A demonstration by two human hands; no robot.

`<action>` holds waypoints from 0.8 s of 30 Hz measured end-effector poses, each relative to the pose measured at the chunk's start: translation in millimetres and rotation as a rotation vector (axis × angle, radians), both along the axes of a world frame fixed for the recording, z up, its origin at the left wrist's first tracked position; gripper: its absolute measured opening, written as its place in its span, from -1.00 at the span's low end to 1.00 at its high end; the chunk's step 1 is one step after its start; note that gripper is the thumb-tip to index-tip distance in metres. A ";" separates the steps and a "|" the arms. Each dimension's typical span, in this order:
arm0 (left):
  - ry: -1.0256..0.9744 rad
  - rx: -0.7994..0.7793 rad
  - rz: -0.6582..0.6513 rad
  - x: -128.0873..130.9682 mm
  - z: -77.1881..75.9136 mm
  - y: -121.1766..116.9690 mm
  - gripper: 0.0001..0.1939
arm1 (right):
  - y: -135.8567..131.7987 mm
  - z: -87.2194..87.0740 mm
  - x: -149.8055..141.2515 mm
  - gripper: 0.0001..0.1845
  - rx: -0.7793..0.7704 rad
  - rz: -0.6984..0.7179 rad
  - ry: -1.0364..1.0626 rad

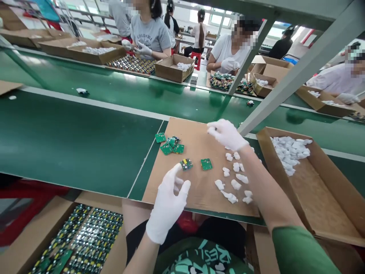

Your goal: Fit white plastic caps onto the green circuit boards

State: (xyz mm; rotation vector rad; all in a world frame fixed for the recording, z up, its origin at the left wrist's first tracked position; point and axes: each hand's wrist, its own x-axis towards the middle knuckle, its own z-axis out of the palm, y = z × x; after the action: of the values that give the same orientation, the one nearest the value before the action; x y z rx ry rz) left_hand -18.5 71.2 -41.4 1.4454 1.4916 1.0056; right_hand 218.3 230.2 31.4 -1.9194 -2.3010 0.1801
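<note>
My left hand point(171, 201), in a white glove, has its fingers apart. Its index fingertip is at the edge of a small circuit board point(186, 164) with a yellow part on top; I cannot tell whether they touch. My right hand point(228, 134), also gloved, hovers over the far edge of the cardboard sheet point(196, 133), fingers stretched to the left with a small dark gap between them. Between the hands a green circuit board point(206, 164) lies flat. A small pile of circuit boards point(172, 144) is at the sheet's left. White crumpled pieces point(236, 184) lie below my right forearm.
A cardboard tray point(322, 190) at right holds a heap of white pieces point(291, 150). Beyond runs a green conveyor belt point(128, 93) carrying a few small items. A slanted metal post point(296, 68) stands right. A box of circuit boards point(94, 232) is lower left. Gloved co-workers sit opposite.
</note>
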 end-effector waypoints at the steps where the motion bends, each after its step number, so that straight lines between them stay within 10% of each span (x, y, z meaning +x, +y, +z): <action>1: 0.095 0.088 0.010 0.0 -5.6 5.5 -0.47 | 23.8 -4.4 4.5 -0.62 0.010 -0.096 -0.019; 6: 0.439 0.369 -0.066 4.9 -21.8 35.5 -0.51 | 68.8 -20.5 31.8 -0.64 -0.088 -0.253 -0.100; 13: 0.534 0.240 -0.185 21.6 -8.1 57.8 -0.55 | 4.4 -2.3 62.1 -0.58 -0.196 -0.098 -0.160; 18: 0.337 0.141 -0.058 20.4 -2.5 39.1 -0.53 | -49.7 -4.7 63.4 -0.73 -0.335 0.007 -0.200; 24: -0.414 -0.215 0.019 12.0 15.2 -8.0 -0.49 | -65.4 -21.6 57.3 -0.92 -0.270 0.018 -0.053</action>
State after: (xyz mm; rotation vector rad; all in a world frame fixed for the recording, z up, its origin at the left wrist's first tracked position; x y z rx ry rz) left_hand -6.5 63.2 -26.2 1.0008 1.2655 1.0457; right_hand 275.6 164.8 9.8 -2.0465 -2.4361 0.4702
